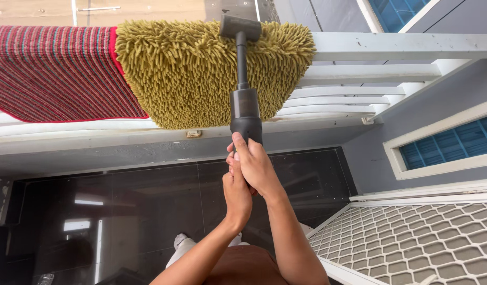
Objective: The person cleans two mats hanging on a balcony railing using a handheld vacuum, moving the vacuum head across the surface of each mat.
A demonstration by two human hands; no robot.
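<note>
— Over the white railing's top rail (402, 46), draped: a shaggy olive-green chenille mat (190, 74), hanging down the near side. Just beside it, toward the left end of the rail and touching its edge, a red ribbed rug with thin blue stripes (48, 74).

— And the hands?

— Both together, clamped on the grip of a dark grey handheld vacuum cleaner (245, 113). Right hand (256, 166) higher, thumb up along the body; left hand (237, 192) just below, wrapped around the same grip and touching the right.

— Position of the vacuum?

— Held upright against the mat, narrow tube rising to a flat nozzle head (240, 26) pressed into the pile at the rail's top edge, near the mat's right half.

— Surroundings?

— Glossy black floor tiles (127, 211) below; a white lattice security door (412, 243) at the lower right corner; blue-glass windows in white frames (449, 145) on the grey wall.
</note>
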